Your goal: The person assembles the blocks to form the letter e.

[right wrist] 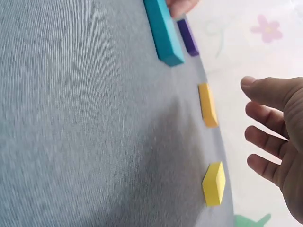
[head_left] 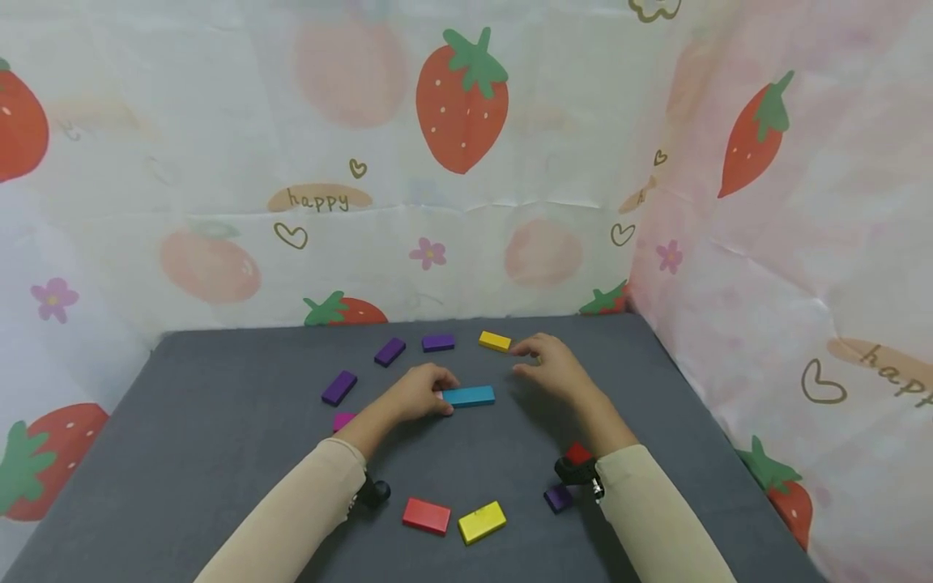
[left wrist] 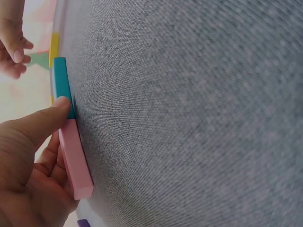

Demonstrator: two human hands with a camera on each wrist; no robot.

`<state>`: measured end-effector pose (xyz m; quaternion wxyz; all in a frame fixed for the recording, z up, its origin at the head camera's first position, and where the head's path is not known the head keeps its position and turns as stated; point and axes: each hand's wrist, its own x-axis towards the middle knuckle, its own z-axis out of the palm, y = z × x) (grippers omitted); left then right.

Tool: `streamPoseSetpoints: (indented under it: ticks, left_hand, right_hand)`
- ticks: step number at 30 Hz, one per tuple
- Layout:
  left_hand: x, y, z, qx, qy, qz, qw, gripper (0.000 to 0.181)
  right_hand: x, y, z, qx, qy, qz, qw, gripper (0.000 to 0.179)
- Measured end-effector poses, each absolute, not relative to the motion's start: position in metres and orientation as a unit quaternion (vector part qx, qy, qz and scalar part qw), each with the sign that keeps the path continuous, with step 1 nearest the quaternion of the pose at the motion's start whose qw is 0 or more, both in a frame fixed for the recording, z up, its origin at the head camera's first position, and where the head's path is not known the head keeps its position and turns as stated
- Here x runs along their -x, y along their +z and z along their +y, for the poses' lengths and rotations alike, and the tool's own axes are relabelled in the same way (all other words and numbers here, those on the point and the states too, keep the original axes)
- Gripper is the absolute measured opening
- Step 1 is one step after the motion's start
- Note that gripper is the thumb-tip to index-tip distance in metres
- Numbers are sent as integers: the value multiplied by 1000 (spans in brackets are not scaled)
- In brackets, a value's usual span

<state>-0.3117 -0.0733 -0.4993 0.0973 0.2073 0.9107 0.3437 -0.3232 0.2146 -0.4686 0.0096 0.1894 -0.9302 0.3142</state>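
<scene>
Strawberry-printed cloth (head_left: 397, 182) is backing a grey table (head_left: 211, 453), where purple blocks (head_left: 339, 388) are lying separate at left. The left hand (head_left: 417, 392) is pinching a pink block (left wrist: 75, 158) and a blue block (head_left: 472, 396), already meeting end to end; an orange block (head_left: 494, 341) is lying unjoined near the empty, loosely spread right hand (head_left: 555, 369).

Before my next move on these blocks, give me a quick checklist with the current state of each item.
1. Smooth blue rectangular block and smooth pink rectangular block end to end: ok, no gap shows between them.
2. Left hand gripping near the join: ok.
3. Right hand free: ok, it holds nothing and hovers near the small orange-yellow rectangular block.
4. Blue block's far end uncovered: ok, no fingers on it.
5. Magenta block in full view: not ok, the left arm hides part of it.
6. Blue and pink edges exactly in line: cannot tell, the wrist view curves.
</scene>
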Motion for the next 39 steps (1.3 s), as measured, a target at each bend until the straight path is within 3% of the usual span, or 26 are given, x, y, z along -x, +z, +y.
streamPoseSetpoints:
  ticks: [17,39]
  left_hand:
    - [310,-503,-74,-193,345,914,93,30]
    - [306,-503,-75,-186,357,910,96,29]
  right_hand:
    - [335,-490,248,-79,319,-943,47,39]
    - [349,-504,278,-116,358,-925,-50,68]
